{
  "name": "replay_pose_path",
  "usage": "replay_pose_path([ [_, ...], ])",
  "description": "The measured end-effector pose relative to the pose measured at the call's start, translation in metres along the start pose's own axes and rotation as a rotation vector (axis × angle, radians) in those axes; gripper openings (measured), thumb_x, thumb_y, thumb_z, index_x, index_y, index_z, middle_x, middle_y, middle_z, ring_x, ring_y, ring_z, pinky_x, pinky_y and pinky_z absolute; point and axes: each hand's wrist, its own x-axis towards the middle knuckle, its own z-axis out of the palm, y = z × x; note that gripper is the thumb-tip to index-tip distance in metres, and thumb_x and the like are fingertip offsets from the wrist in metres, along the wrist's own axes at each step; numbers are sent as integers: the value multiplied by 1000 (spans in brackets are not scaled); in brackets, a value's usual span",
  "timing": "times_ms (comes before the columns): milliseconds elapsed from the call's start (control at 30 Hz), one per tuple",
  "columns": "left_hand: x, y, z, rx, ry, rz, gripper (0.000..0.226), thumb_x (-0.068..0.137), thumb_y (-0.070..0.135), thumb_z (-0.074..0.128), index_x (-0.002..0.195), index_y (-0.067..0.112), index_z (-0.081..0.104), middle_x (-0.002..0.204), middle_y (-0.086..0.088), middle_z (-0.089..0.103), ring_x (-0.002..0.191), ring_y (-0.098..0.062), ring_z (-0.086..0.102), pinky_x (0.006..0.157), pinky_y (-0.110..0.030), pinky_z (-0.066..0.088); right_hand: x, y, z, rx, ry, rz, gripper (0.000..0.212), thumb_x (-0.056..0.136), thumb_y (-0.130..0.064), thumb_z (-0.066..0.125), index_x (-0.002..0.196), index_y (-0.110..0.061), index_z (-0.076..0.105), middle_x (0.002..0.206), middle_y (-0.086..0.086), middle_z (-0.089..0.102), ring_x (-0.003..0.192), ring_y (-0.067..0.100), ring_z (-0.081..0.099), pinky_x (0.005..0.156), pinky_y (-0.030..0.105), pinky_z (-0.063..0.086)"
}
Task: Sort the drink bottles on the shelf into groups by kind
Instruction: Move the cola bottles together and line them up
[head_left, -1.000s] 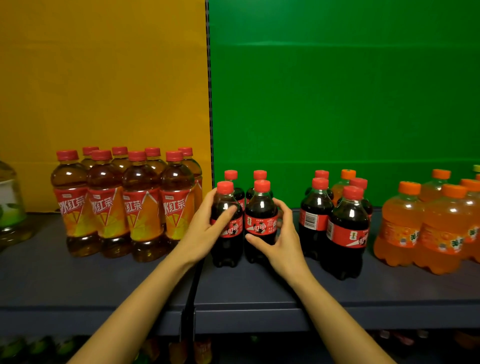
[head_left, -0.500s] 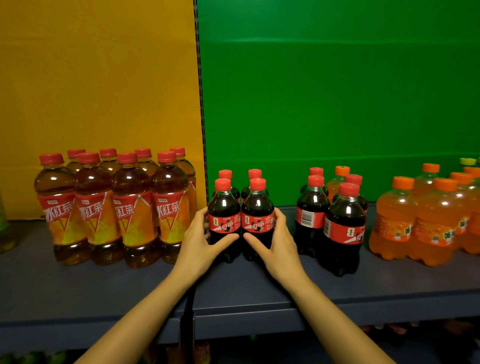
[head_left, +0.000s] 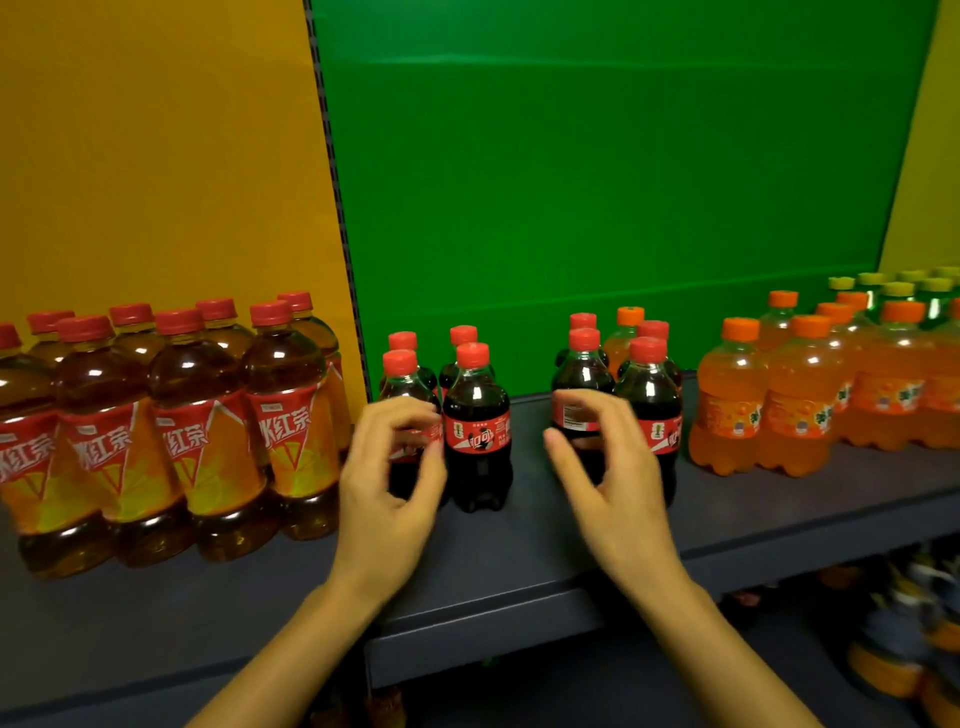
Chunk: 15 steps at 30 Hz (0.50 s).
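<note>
Four small cola bottles (head_left: 478, 431) with red caps stand in a tight square on the dark shelf (head_left: 519, 561). A second cola cluster (head_left: 649, 395) stands to their right, with one orange soda bottle (head_left: 626, 332) behind it. My left hand (head_left: 389, 493) hovers in front of the front-left cola bottle, fingers loosely curled, holding nothing. My right hand (head_left: 613, 483), blurred, is in front of the right cluster's front-left bottle with fingers loosely curled. Whether either hand touches a bottle is unclear.
Tall iced-tea bottles (head_left: 208, 415) are grouped at the left before a yellow panel. Orange soda bottles (head_left: 800, 405) fill the right, with green-capped bottles (head_left: 898, 288) behind them. More bottles (head_left: 909, 649) lie on the shelf below.
Both hands have come off the sides of the left cola group. My right hand has moved right, in front of the second cola cluster. The view has shifted right.
</note>
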Motion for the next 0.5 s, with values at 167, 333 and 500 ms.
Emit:
replay_pose_path([
  [167,-2,15,48,-68,-338,-114,36,85,15,59,117,22,47,119,7,48,113,-2,48,98,-16,40,4,26,-41,-166,268,95,47,81,-22,67,122,-17,45,116,-7,43,114,18,46,100,35,40],
  [333,9,9,100,-18,-419,-268,62,91,17,54,141,14,19,143,1,24,123,5,22,99,-2,17,3,50,-56,-78,-3,325,65,75,-22,75,127,-22,37,123,-5,48,101,4,52,85,12,43],
  [500,29,5,136,-47,-323,-440,59,94,28,48,141,10,19,145,-4,26,132,-11,29,100,-15,21,9,62,-62,-24,-84,324,66,72,-27,77,122,-33,34,119,-12,48,100,-6,52,82,9,43],
])
